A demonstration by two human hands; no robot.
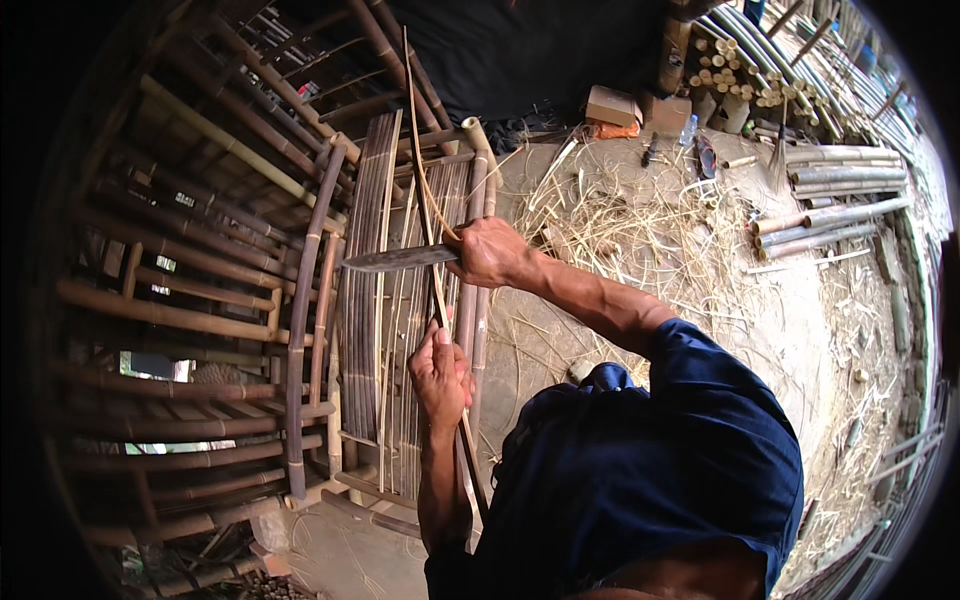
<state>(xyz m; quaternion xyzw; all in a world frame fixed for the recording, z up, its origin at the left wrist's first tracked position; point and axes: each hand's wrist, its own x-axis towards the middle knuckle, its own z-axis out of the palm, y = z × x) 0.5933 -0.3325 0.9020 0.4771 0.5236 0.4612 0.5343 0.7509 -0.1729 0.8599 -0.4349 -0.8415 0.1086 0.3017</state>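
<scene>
One long split-bamboo strip (440, 297) is held lengthwise above a slatted bamboo bench (362, 300), crossed by the knife (400, 259). It is gripped by the left hand (440, 375), fingers curled, thumb laid along it; the knife is held in the right hand (488, 252), fist wrapped, handle hidden. Strip judged light, springy, stiff lengthwise, likely splitting along the grain; the skin may be slippery, the edges sharp. Best pinched on its flat faces, below the blade, with fingertips kept off the edges.
</scene>
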